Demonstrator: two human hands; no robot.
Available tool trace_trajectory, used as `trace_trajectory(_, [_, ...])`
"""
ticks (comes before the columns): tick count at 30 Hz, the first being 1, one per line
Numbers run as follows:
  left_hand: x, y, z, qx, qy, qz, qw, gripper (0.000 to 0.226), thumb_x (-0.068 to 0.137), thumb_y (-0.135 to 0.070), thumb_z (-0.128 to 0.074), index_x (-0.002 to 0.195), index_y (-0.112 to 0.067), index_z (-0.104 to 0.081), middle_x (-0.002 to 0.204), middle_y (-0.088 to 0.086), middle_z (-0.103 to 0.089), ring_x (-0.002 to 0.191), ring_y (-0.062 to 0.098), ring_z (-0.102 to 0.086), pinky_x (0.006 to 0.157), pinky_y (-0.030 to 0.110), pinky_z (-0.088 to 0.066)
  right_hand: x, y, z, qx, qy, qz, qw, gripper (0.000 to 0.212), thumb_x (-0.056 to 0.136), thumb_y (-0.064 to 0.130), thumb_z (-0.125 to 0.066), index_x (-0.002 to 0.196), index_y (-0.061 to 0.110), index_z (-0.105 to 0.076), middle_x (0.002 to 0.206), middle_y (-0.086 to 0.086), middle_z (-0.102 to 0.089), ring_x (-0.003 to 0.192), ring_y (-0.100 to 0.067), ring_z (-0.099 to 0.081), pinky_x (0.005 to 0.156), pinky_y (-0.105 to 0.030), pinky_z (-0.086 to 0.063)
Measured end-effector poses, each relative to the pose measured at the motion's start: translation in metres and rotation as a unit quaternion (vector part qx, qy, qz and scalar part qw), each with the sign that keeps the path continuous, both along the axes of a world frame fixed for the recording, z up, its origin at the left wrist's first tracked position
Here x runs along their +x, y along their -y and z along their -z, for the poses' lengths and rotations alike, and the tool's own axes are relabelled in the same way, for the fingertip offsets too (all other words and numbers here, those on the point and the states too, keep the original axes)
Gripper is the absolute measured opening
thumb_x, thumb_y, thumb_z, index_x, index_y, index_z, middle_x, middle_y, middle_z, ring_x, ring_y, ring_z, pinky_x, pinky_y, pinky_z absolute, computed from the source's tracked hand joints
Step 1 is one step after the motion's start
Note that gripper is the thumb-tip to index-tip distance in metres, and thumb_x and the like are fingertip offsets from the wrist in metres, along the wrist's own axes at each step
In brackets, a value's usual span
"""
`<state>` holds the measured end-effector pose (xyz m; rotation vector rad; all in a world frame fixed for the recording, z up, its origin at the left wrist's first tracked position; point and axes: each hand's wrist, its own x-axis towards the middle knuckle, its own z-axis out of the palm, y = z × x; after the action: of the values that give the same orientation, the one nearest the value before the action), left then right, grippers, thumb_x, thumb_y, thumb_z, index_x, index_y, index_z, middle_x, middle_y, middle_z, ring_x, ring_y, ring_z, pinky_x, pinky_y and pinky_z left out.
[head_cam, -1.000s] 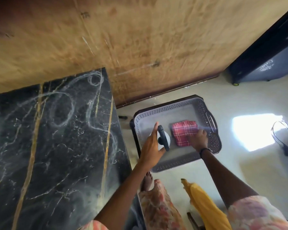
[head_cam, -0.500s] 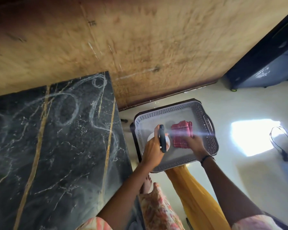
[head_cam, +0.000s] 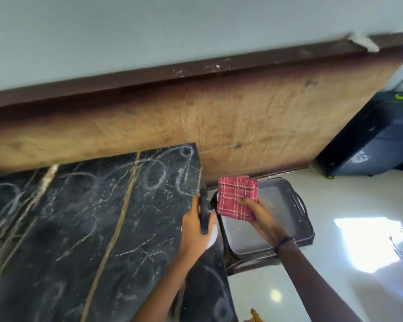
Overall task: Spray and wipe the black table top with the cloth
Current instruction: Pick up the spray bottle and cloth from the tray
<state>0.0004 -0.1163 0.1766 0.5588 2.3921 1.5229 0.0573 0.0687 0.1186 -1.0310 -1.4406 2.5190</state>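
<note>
Red checked cloth [head_cam: 236, 197], folded into a thick square, sits pinched in our right hand [head_cam: 257, 214], thumb on its lower edge and fingers behind it, above the tray [head_cam: 296, 205]. Our left hand [head_cam: 196, 226] is wrapped tight around one spray bottle [head_cam: 204, 214], its dark trigger head upright and white body mostly hidden, just over the right edge of the black table top [head_cam: 91, 217]. That slab is glossy marble-look, veined gold and white, smeared with looping chalky marks. One grey perforated plastic tray rests beside that edge.
</note>
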Motion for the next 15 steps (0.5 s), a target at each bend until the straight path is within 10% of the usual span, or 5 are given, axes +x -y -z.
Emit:
trace_trajectory(3, [-0.006, 0.062, -0.017, 0.03, -0.016, -0.059, 0.998, 0.041, 0.09, -0.001, -0.055, 0.119, -0.028, -0.044, 0.07, 0.009, -0.066, 0.061, 0.001, -0.063, 0.064, 0.014, -0.047, -0.011, 0.057, -0.013, -0.017, -0.031, -0.031, 0.999, 0.042, 0.084, 0.014, -0.066, 0.125, 0.014, -0.058, 0.114, -0.009, -0.071, 0.103, -0.026, -0.068, 0.074, -0.03, -0.057])
trace_trajectory(7, [-0.009, 0.148, -0.028, 0.056, -0.028, -0.075, 0.995, 0.038, 0.09, 0.002, -0.053, 0.126, -0.009, -0.049, 0.116, 0.018, -0.059, 0.085, 0.033, -0.067, 0.086, 0.033, -0.053, -0.027, 0.145, -0.024, -0.045, -0.036, -0.043, 0.997, 0.042, 0.081, 0.015, -0.065, 0.123, 0.015, -0.057, 0.112, -0.01, -0.072, 0.1, -0.025, -0.07, 0.071, -0.03, -0.058])
trace_trajectory(10, [-0.009, 0.214, -0.029, 0.056, -0.002, -0.096, 0.994, 0.029, 0.091, 0.0, -0.053, 0.118, -0.009, -0.055, 0.092, 0.014, -0.064, 0.073, 0.026, -0.067, 0.072, 0.021, -0.054, -0.034, 0.212, -0.027, -0.061, -0.023, -0.05, 0.997, 0.031, 0.089, 0.013, -0.059, 0.12, 0.012, -0.059, 0.109, -0.011, -0.073, 0.097, -0.024, -0.071, 0.069, -0.03, -0.059])
trace_trajectory(15, [-0.007, 0.305, -0.022, 0.053, -0.01, -0.116, 0.992, 0.014, 0.09, 0.0, -0.054, 0.091, -0.013, -0.058, 0.073, 0.005, -0.061, 0.06, 0.021, -0.057, 0.063, 0.038, -0.051, -0.042, 0.315, -0.024, -0.1, -0.036, -0.061, 0.992, 0.031, 0.09, 0.017, -0.056, 0.12, 0.013, -0.058, 0.11, -0.011, -0.072, 0.098, -0.024, -0.07, 0.069, -0.031, -0.058])
